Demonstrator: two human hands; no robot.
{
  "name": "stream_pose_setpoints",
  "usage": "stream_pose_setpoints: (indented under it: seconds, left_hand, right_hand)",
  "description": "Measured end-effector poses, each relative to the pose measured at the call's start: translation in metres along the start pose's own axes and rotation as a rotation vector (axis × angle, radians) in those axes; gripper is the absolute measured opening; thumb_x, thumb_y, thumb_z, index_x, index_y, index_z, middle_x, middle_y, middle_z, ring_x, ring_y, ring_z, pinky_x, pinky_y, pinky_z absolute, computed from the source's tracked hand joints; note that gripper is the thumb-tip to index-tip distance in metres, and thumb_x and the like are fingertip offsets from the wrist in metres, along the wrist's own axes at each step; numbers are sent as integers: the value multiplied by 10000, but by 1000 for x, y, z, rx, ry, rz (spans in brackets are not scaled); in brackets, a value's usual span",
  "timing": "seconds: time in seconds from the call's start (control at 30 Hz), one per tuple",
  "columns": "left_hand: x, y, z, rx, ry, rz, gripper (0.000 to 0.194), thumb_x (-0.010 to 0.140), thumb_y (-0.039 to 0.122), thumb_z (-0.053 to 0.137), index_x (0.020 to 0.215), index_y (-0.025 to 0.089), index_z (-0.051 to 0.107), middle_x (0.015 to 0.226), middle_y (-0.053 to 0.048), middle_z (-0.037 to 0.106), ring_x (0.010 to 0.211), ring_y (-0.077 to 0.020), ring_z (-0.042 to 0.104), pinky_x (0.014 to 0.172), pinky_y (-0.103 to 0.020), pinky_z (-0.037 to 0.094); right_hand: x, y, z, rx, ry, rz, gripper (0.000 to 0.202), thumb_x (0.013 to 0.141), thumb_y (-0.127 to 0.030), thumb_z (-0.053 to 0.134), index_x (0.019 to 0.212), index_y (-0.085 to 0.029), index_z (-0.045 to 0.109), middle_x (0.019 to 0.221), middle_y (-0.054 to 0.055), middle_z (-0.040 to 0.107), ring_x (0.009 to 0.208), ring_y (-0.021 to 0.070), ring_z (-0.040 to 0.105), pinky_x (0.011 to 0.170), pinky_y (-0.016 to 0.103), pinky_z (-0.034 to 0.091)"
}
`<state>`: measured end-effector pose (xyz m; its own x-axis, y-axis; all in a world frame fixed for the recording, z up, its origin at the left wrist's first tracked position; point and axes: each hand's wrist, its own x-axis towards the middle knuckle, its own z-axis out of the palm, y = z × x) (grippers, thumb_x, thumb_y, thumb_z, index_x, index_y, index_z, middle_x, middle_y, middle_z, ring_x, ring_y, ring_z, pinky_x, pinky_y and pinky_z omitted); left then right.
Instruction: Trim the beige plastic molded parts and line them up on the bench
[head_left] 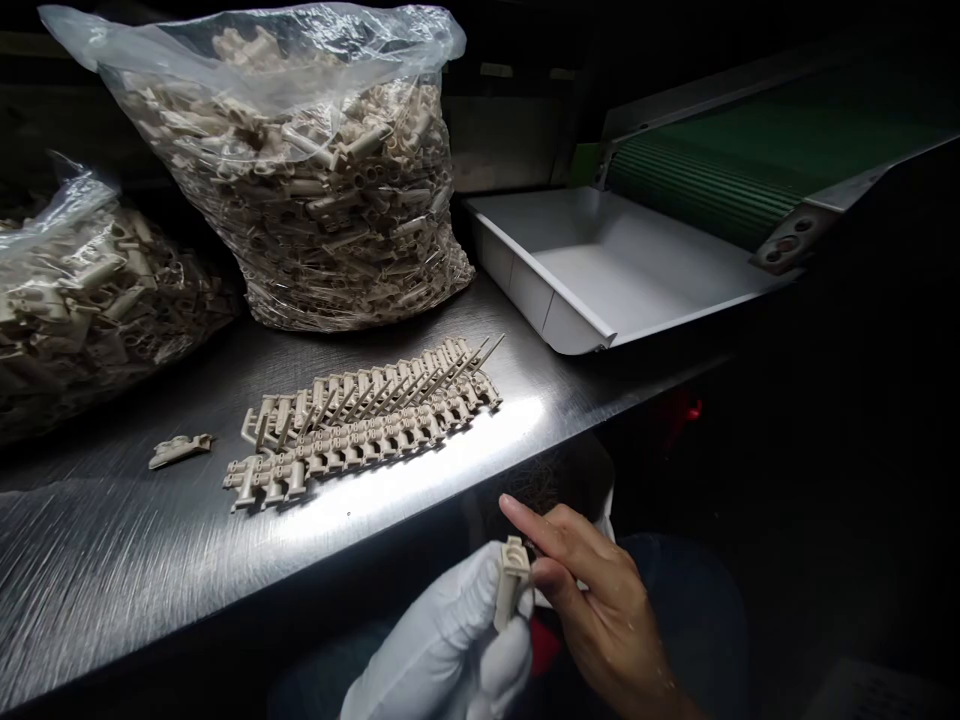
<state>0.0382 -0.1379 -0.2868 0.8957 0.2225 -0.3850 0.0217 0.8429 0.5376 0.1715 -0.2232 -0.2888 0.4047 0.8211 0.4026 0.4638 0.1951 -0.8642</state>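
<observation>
My left hand (450,640), in a white glove, grips a small beige plastic part (512,578) upright between thumb and fingers, below the table's front edge. Its top end has a rounded opening. My bare right hand (600,595) is close beside the part. The index finger points past its top, the thumb tip is at its side, and the other fingers are curled. A small dark thing shows between index finger and thumb, too hidden to name. On the metal table (135,560), several similar beige parts (375,415) lie in tight rows, with thin sticks among them.
Clear plastic bags, one large (352,200) and one at the left (97,300), hold many beige parts. One loose piece (180,450) lies left of the rows. A white tray (547,320) sits under the end of a green conveyor belt (705,180). Thin scraps (536,485) show below the table edge.
</observation>
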Motion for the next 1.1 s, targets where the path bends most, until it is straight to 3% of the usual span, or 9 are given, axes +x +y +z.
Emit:
stream_pose_setpoints:
  seconds: [0.07, 0.2, 0.43, 0.53, 0.63, 0.7, 0.83, 0.97, 1.1]
  left_hand:
    - [1, -1, -1, -88, -64, -63, 473, 929, 600, 702, 731, 216, 508, 403, 129, 309, 326, -33, 210, 349, -151, 195]
    - [1, -1, -2, -140, -132, -87, 445, 916, 586, 733, 787, 204, 542, 385, 146, 290, 317, -33, 160, 326, -159, 157]
    - [-3, -1, -5, -137, -121, -129, 446, 934, 562, 723, 777, 199, 518, 438, 140, 311, 350, -26, 169, 363, -160, 172]
    - [-7, 4, 1, -9, 2, -118, 478, 946, 610, 671, 751, 210, 496, 475, 124, 341, 372, -28, 179, 387, -173, 160]
    - [-10, 9, 11, 291, 163, -12, 509, 1011, 615, 541, 713, 204, 499, 492, 86, 382, 435, -58, 275, 452, -198, 218]
    - [-11, 11, 14, 419, 194, 65, 497, 1039, 596, 486, 737, 203, 515, 485, 69, 425, 474, -77, 325, 510, -216, 261]
    - [-11, 7, 11, 449, 241, 107, 458, 971, 668, 563, 885, 221, 519, 529, 87, 499, 437, -75, 313, 482, -237, 223]
    - [-12, 4, 9, 497, 334, 196, 501, 924, 697, 623, 830, 215, 522, 584, 73, 520, 542, -98, 418, 586, -247, 348]
    - [-15, 2, 10, 551, 403, 243, 504, 910, 699, 644, 837, 206, 568, 646, 44, 573, 623, -124, 498, 664, -276, 391]
  right_hand:
    - [1, -1, 1, 29, 5, -6, 383, 1078, -467, 549, 1386, -300, 705, 756, -11, 571, 646, 111, 567, 572, 213, 482]
    - [1, -3, 2, 41, 31, -29, 384, 1063, -479, 570, 1360, -293, 725, 744, -6, 576, 635, 114, 565, 554, 221, 474]
    - [-3, -1, -2, -31, 23, -63, 343, 1072, -401, 590, 1363, -278, 722, 731, -7, 579, 665, 122, 598, 584, 231, 484]
    - [-4, -1, -3, -50, 15, -46, 329, 1078, -361, 590, 1372, -281, 715, 717, -18, 567, 642, 113, 585, 581, 226, 475]
    - [-2, -1, -2, -43, 33, -29, 356, 1083, -401, 572, 1394, -281, 698, 716, -20, 557, 613, 105, 560, 550, 217, 457]
    - [-1, -1, 0, -46, 62, -26, 377, 1080, -431, 567, 1402, -279, 690, 708, -21, 539, 600, 106, 540, 532, 217, 446]
    - [0, 0, 0, -84, 69, -45, 370, 1086, -387, 567, 1413, -257, 683, 706, -21, 524, 601, 108, 538, 539, 218, 447]
    - [-2, 1, -2, -104, 46, -49, 365, 1094, -357, 553, 1416, -239, 682, 711, -19, 535, 603, 108, 551, 542, 219, 452]
    - [-3, 1, -4, -109, 23, -58, 352, 1091, -309, 565, 1416, -240, 681, 716, -21, 548, 601, 104, 560, 546, 218, 452]
